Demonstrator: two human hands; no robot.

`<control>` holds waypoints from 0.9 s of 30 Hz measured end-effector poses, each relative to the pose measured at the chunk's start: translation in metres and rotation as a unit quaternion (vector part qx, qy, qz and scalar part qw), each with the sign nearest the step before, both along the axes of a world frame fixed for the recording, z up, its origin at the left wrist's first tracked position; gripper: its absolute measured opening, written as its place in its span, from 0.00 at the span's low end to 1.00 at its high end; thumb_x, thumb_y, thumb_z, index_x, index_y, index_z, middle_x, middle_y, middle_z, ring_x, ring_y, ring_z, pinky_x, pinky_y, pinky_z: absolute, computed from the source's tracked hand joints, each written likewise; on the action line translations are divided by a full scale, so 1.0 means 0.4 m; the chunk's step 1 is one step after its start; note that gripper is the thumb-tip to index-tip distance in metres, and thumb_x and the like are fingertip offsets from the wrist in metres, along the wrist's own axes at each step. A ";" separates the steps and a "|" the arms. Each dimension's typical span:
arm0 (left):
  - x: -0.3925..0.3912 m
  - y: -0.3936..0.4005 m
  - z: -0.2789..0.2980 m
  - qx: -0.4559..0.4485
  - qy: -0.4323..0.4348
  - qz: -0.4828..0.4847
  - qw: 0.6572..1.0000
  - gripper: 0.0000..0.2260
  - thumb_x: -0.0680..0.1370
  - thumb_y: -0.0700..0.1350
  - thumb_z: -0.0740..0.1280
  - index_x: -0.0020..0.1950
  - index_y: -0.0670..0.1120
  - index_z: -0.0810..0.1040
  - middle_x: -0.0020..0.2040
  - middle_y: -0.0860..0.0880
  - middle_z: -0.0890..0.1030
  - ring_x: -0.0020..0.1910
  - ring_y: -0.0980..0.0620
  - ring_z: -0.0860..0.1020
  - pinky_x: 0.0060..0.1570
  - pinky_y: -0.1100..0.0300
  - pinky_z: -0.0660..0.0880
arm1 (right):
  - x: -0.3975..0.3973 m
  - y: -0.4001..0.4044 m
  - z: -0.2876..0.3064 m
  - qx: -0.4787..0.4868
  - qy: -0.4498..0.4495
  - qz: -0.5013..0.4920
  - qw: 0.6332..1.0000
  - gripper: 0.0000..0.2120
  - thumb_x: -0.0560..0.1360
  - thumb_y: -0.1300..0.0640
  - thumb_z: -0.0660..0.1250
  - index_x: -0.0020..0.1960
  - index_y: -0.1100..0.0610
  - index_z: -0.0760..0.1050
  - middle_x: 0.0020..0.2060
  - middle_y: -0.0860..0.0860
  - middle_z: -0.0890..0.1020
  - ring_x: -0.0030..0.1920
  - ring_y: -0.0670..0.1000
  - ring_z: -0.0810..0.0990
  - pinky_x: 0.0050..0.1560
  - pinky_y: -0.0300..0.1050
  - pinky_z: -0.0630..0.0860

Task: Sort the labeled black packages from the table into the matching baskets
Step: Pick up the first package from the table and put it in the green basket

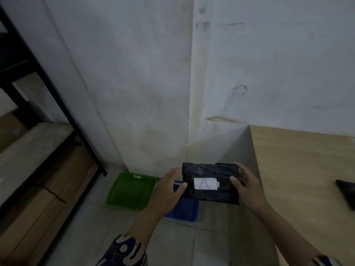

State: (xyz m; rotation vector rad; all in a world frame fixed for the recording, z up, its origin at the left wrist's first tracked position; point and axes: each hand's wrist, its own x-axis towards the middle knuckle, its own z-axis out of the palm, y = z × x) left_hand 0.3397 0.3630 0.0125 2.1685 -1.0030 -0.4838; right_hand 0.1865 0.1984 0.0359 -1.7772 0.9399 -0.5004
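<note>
1. Bare, stained plaster walls (153, 73) meet in a corner ahead of me, with a tiled floor (92, 227) below and a pale wooden table (299, 169) along the right.
2. I see a black package (210, 182) held up in the air between both hands, off the table's left edge and above the floor.
3. Its white label (205, 183) faces me; the mark on it looks like an "A", though the writing is thin and I can't be sure.
4. My right hand (247, 187) is clamped on the package's right end, thumb on the front face and fingers wrapped behind.
5. My left hand (168, 191) sits at the package's left edge with fingers spread apart; the thumb touches the edge, but I cannot tell whether it truly grips.
6. Patterned sleeves (124, 252) show at both wrists.
7. On the floor below sits a green basket (131, 191) with a small white tag on its far rim, looking empty as far as I can see.
8. Just beside it, to the right, a blue basket (184, 210) is partly hidden by my left hand and the package.
9. Another black package (345, 191) lies on the table at the far right, blurred and cut off.
10. At left, a black metal rack (48, 89) stands over cardboard boxes (38, 208).
</note>
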 end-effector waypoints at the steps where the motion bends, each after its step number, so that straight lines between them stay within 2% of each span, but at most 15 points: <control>1: 0.041 0.014 0.001 0.002 0.000 -0.006 1.000 0.25 0.79 0.50 0.60 0.73 0.48 0.56 0.74 0.49 0.61 0.71 0.54 0.59 0.64 0.67 0.53 | 0.031 0.017 0.004 -0.001 0.002 -0.007 1.000 0.20 0.74 0.67 0.62 0.65 0.59 0.67 0.51 0.55 0.77 0.51 0.55 0.77 0.54 0.51 0.74; 3: 0.124 0.042 0.010 0.012 -0.011 -0.017 1.000 0.25 0.79 0.51 0.59 0.73 0.48 0.54 0.75 0.49 0.59 0.73 0.53 0.58 0.67 0.66 0.53 | 0.096 0.050 0.009 -0.001 0.009 -0.010 1.000 0.20 0.74 0.68 0.62 0.65 0.61 0.67 0.51 0.55 0.76 0.51 0.55 0.76 0.54 0.50 0.73; 6: 0.252 0.074 0.029 0.024 -0.021 -0.022 0.999 0.25 0.79 0.53 0.57 0.73 0.51 0.53 0.76 0.50 0.57 0.74 0.53 0.56 0.72 0.59 0.52 | 0.208 0.093 0.029 -0.007 0.009 -0.003 1.000 0.20 0.74 0.67 0.62 0.65 0.59 0.67 0.50 0.57 0.77 0.48 0.57 0.76 0.54 0.53 0.75; 12: 0.467 0.115 0.065 0.067 -0.040 -0.026 0.997 0.24 0.80 0.54 0.54 0.74 0.54 0.50 0.77 0.51 0.53 0.75 0.52 0.51 0.75 0.52 0.49 | 0.430 0.130 0.039 -0.022 -0.015 0.009 1.000 0.20 0.75 0.67 0.62 0.66 0.58 0.66 0.48 0.61 0.77 0.46 0.58 0.77 0.49 0.49 0.75; 16: 0.573 0.121 0.058 0.083 -0.065 -0.028 0.994 0.23 0.80 0.53 0.54 0.73 0.55 0.51 0.77 0.49 0.53 0.75 0.50 0.52 0.74 0.49 0.51 | 0.542 0.118 0.037 -0.037 -0.029 0.022 0.999 0.20 0.75 0.65 0.62 0.66 0.57 0.65 0.47 0.56 0.76 0.47 0.57 0.76 0.50 0.50 0.75; 23: 0.700 0.111 -0.004 0.084 -0.069 -0.011 0.994 0.23 0.79 0.52 0.56 0.73 0.56 0.54 0.76 0.49 0.57 0.75 0.49 0.55 0.73 0.50 0.54 | 0.670 0.100 -0.014 -0.038 -0.036 0.018 0.998 0.19 0.75 0.65 0.61 0.66 0.59 0.65 0.47 0.57 0.75 0.47 0.56 0.75 0.47 0.48 0.71; 27: 0.764 0.109 -0.049 0.093 -0.073 -0.025 0.993 0.23 0.79 0.52 0.56 0.73 0.55 0.54 0.76 0.47 0.58 0.74 0.47 0.55 0.73 0.48 0.55 | 0.735 0.102 -0.051 -0.025 -0.041 0.004 0.999 0.19 0.76 0.65 0.61 0.66 0.60 0.65 0.48 0.57 0.75 0.47 0.56 0.75 0.45 0.45 0.73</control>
